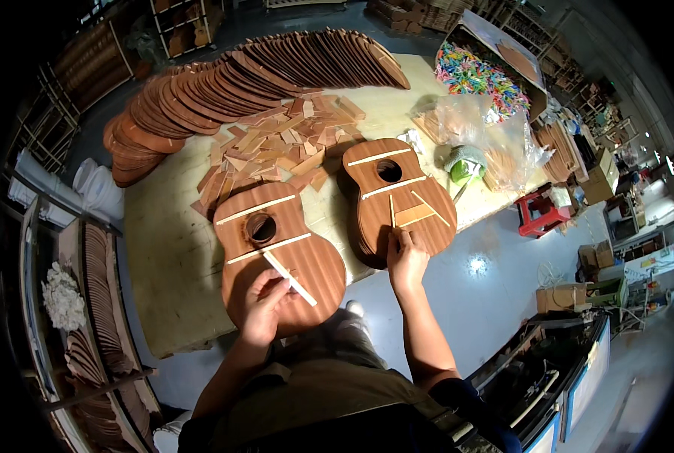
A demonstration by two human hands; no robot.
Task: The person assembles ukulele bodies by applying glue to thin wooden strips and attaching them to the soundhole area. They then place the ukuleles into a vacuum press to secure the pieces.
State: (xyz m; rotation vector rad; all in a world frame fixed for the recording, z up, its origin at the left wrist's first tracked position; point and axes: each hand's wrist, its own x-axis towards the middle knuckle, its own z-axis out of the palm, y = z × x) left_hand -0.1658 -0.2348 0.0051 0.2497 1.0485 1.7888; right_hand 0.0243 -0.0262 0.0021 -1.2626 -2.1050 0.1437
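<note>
Two stacks of guitar-shaped brown wooden plates lie side by side at the table's near edge. The left plate [318,264] has a round sound hole and two pale crosswise strips. Over its lower half, my left hand [265,306] pinches a loose pale wooden strip [290,279], held slantwise. On the right plate [369,215] are two crosswise strips, a flat wooden patch [415,214] below the hole and a slanted strip [430,208]. My right hand [407,255] is closed on the lower end of a thin wooden strip [392,210], left of that patch.
Behind the plates lies a heap of small flat wood pieces [276,140], backed by a long curved row of plates [239,79]. A green-and-grey pot [465,162] and plastic bags [507,151] stand at right, near a box of colourful clips [484,79]. A red stool [539,214] stands beyond the table.
</note>
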